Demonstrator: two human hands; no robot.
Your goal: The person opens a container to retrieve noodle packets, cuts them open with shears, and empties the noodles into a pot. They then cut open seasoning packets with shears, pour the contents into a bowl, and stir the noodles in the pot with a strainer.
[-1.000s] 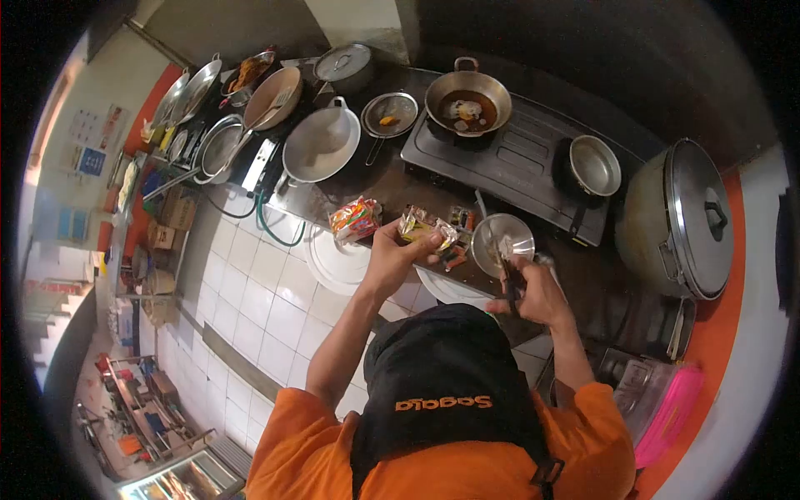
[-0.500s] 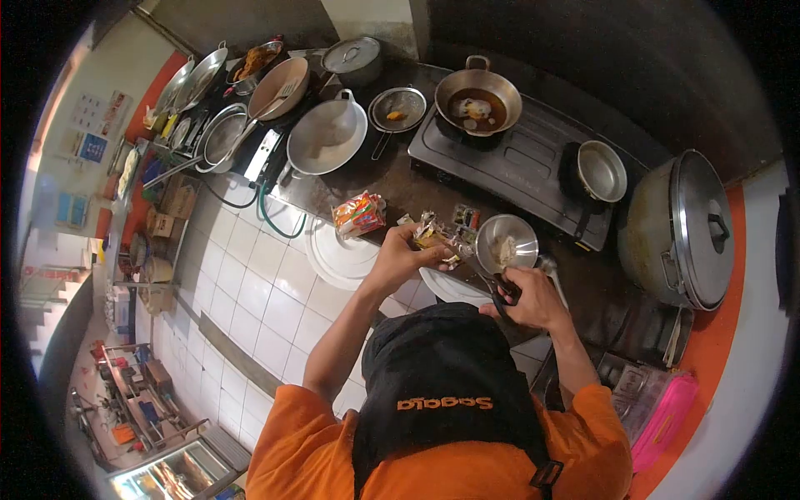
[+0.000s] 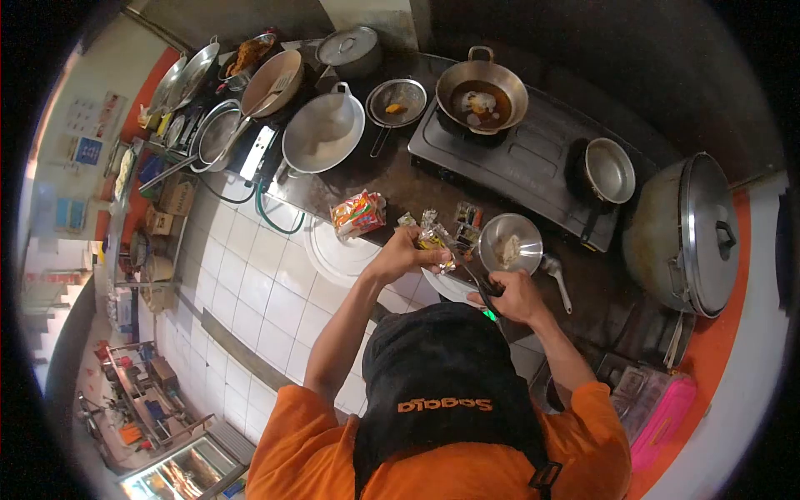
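My left hand (image 3: 397, 257) is closed on shiny silver-and-yellow sachets (image 3: 435, 243) at the counter's near edge. In my right hand (image 3: 520, 297) is a pair of scissors (image 3: 475, 275), its dark handles in my fingers. The blades point at the sachets; whether they touch the foil is too small to tell. Just beyond my right hand stands a small metal bowl (image 3: 524, 243) with a pale lump in it. A light-handled spoon (image 3: 563, 292) lies to the bowl's right. Small dark packets (image 3: 468, 215) rest behind the sachets.
An orange-red packet (image 3: 358, 214) lies left of my hands. Behind, a gas stove (image 3: 533, 154) carries a wok (image 3: 510, 81) of brown liquid and a small pan (image 3: 609, 170). A large lidded pot (image 3: 654, 233) stands right. A white wok (image 3: 350, 137) and a strainer (image 3: 414, 93) sit at the back left.
My right hand and the scissors have shifted slightly left and down, away from the bowl. More of the spoon shows now. The left hand has barely moved.
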